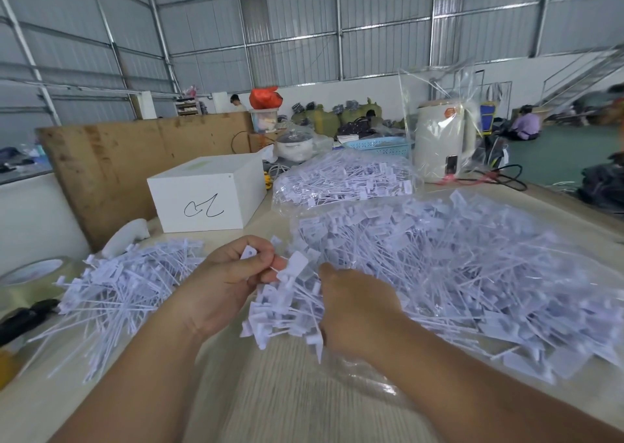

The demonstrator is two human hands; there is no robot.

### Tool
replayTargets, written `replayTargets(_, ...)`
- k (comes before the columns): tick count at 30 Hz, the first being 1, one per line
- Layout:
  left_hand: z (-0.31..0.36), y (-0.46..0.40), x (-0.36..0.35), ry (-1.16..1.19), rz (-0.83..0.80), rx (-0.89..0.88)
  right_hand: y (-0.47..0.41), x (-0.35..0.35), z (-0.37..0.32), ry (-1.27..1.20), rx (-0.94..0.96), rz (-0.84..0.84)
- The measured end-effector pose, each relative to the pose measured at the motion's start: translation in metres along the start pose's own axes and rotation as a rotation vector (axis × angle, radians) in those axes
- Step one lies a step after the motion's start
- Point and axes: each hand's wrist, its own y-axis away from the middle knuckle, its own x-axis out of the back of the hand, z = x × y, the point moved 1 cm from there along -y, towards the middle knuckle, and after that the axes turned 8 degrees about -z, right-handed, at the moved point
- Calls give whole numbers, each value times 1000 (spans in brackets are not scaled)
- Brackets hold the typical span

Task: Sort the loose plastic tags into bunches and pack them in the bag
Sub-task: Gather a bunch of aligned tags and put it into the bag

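matt white plastic tags (472, 274); glossy clear plastic bag (341, 186).

Sitting at the table's far left: a white box (206, 195) bearing a black scrawl. Leaning behind it: a brown board (135, 159). Lying at the left edge: a roll of clear tape (32, 274). Standing further back on the right: a cream kettle (440, 139) under clear wrap, beside a blue basket (378, 145). Trailing nearby: black cable (506, 176).
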Motion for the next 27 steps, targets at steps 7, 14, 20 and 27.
replayTargets(7, -4, -4, -5, -42, 47, -23, -1, -2, 0, 91, 40, 109)
replayTargets(14, -10, -8, -10, -170, 208, 70, 0, 2, -7, 154, 147, 200)
replayTargets(20, 0, -20, -25, -186, 166, 160, 2, 3, -2, 128, 137, 196)
replayTargets(27, -8, -33, -44, -426, 250, 133, -3, 5, 9, 114, 122, 259)
